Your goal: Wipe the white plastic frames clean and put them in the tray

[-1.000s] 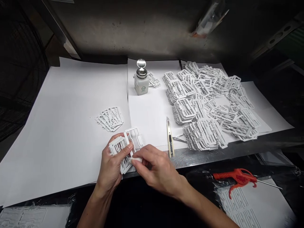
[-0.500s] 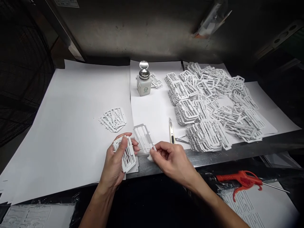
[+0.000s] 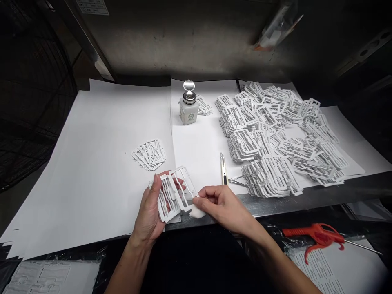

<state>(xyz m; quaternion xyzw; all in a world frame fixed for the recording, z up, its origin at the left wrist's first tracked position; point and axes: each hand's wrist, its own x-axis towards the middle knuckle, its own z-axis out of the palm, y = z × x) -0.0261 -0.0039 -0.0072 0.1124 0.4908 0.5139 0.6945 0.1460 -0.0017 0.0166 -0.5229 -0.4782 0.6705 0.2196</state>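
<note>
My left hand (image 3: 150, 212) is closed around a stack of white plastic frames (image 3: 167, 200), its thumb along the near side. Between the thumb and fingers of my right hand (image 3: 222, 207) is a single white plastic frame (image 3: 184, 188) with thin bars inside. That frame's left edge meets or overlaps the stack; I cannot tell whether they touch. A piece of white cloth or cotton (image 3: 197, 212) hangs below my right fingertips. A small fan of similar frames (image 3: 150, 154) lies on the paper beyond my left hand.
Large heaps of white frames (image 3: 269, 122) cover the right side of the paper (image 3: 107, 134). A pump bottle (image 3: 188, 110) with its lid up stands at the back. A utility knife (image 3: 224, 169) lies by tweezers (image 3: 237, 181). At lower right is a red air blow gun (image 3: 318, 239).
The single frame in my right hand has come down and left against the stack. More of the white cloth or cotton shows under my right fingers. The whole view has shifted slightly.
</note>
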